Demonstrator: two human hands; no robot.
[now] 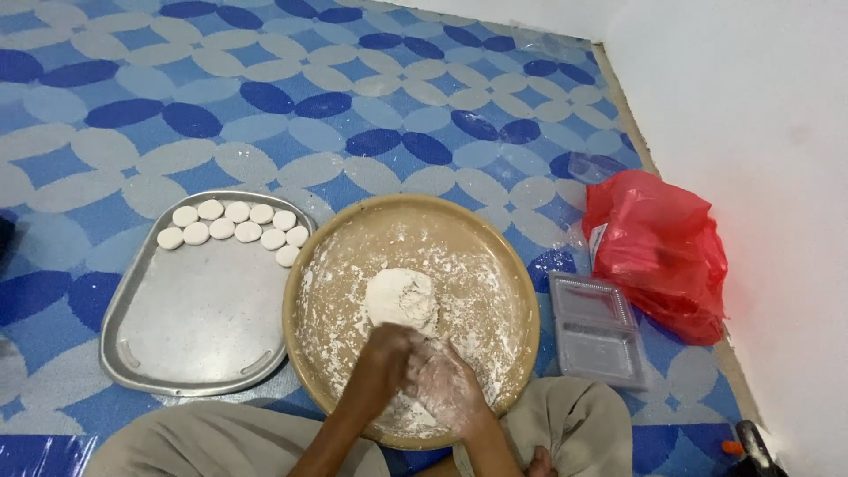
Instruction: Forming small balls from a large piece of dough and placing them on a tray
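- Head view: the left hand (pixel 382 353) and right hand (pixel 449 382) meet over the near part of a round tan basin (pixel 521 291), both dusted with flour.
- Their fingers curl in toward each other, pressed together. Whether a bit of dough lies between them I cannot tell.
- The dough lump (pixel 402 296) sits near the basin's middle, just beyond the hands. It is roughly round, slightly taller than wide, with no clear long axis.
- Floured open room rings the lump out to the rim on the left, right and far sides.
- A metal tray (pixel 194 327) lies touching the basin's left edge. Flat white dough discs (pixel 234 225) line its far end in two rows, and its near part is bare.
- Right of the basin sit a clear plastic box (pixel 596 331) and a red bag (pixel 658 247) by the wall (pixel 760 177).
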